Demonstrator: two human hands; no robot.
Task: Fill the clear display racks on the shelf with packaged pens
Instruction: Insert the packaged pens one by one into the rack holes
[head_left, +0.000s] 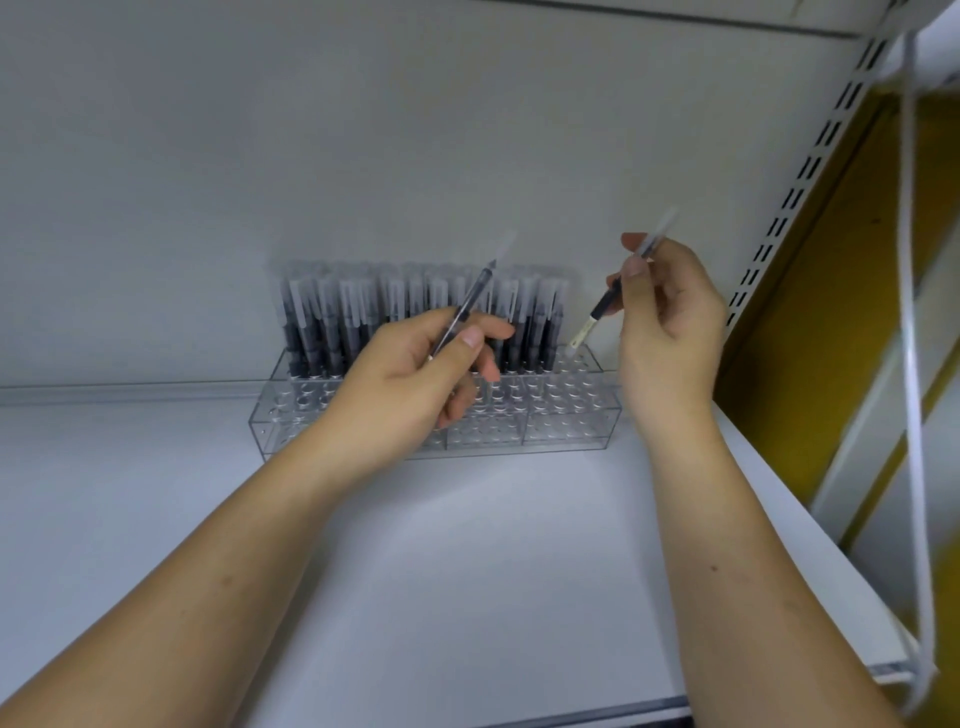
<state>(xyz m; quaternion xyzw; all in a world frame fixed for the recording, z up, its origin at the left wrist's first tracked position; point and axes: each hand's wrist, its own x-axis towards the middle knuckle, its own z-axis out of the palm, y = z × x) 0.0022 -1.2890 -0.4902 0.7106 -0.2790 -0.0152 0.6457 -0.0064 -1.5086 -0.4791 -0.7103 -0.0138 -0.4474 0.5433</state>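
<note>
Two bare forearms are reaching across a smooth white shelf (467, 571) toward a clear display rack (561, 421) standing at its back edge against the pale rear panel. The left hand (410, 384) is pinching one packaged pen (465, 312) between thumb and fingers, its long axis slanting up and to the right, in front of the rack's middle. The right hand (670, 322) is gripping a second packaged pen (605, 301) between thumb and forefinger, tilted so its lower, pale tip is pointing down and left, just above the rack's far right corner. That right hand appears the nearer of the two to open holes: the rack's back row is already crowded with upright dark pens in glossy sleeves (415, 312), while the front rows of round sockets are looking mostly bare. The rack is hard, transparent plastic, stepped and box-shaped, its top drilled in a regular grid. The pens are slim, dark-barrelled and wrapped in thin film that is extending past the cap ends. Beyond, at right, a perforated metal upright (810, 166) is framing the bay.
</note>
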